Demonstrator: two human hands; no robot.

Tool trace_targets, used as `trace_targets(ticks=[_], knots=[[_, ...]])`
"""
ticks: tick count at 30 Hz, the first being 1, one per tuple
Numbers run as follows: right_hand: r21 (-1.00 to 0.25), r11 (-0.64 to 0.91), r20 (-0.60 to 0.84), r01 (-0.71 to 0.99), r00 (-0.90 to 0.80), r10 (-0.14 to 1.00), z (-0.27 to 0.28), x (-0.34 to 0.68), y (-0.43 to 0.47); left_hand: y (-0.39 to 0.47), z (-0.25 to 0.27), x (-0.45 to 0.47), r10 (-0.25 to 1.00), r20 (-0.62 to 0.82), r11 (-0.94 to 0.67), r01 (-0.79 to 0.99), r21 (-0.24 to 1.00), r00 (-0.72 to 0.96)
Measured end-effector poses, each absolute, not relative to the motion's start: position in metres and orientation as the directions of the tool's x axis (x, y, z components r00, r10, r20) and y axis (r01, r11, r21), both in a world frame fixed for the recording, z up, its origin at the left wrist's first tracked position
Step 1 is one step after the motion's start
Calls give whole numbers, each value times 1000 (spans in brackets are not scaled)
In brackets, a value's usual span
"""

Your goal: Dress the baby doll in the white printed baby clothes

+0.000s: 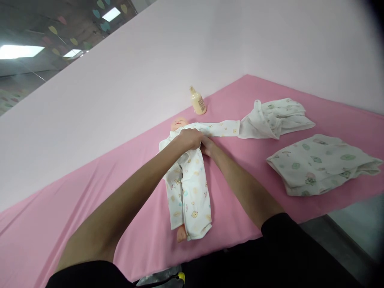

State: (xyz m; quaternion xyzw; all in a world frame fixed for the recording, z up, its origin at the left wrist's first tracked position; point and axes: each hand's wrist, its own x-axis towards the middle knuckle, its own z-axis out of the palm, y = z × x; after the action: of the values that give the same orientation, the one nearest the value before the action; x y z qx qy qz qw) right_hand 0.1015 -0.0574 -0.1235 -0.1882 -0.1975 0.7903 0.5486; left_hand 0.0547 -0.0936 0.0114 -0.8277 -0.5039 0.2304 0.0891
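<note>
From where I stand, the doll [179, 123] lies on the pink table [234, 196], its head toward the white wall [168, 64] and one bare foot [181, 233] toward the person, so its long axis runs roughly away from the body at the edge. Its printed clothes [196, 192] cover the trunk and legs, and both hands meet at the upper part. The left hand [190, 138] curls over the chest, knuckles up; its fingertips are hidden, so I can't tell whether it pinches fabric. The right hand [206, 145] sits close against it, on the sleeve side, its fingers tucked out of sight (I can't make out its grip either). What counts most, I'd judge, is the sleeve [223, 129]: it stretches flat to the right from just beyond the hands, nearly crosswise to the doll, with the right hand nearer to it. Its cuff meets a crumpled cloth [276, 120]; a printed cloth [324, 166] lies apart, nearer the edge, and a bottle [198, 102] stands beyond the doll's head.
</note>
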Motion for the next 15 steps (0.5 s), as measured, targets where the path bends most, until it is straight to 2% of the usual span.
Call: trace_targets(ticks=[4, 15], knots=[[-539, -298, -83, -788, -302, 950, -127, 100, -55, -90, 11, 52, 878, -312, -471, 774, -423, 364], [-554, -287, -107, -781, -276, 955, -126, 98, -57, -91, 4, 45, 928, -109, -368, 831, -417, 357]])
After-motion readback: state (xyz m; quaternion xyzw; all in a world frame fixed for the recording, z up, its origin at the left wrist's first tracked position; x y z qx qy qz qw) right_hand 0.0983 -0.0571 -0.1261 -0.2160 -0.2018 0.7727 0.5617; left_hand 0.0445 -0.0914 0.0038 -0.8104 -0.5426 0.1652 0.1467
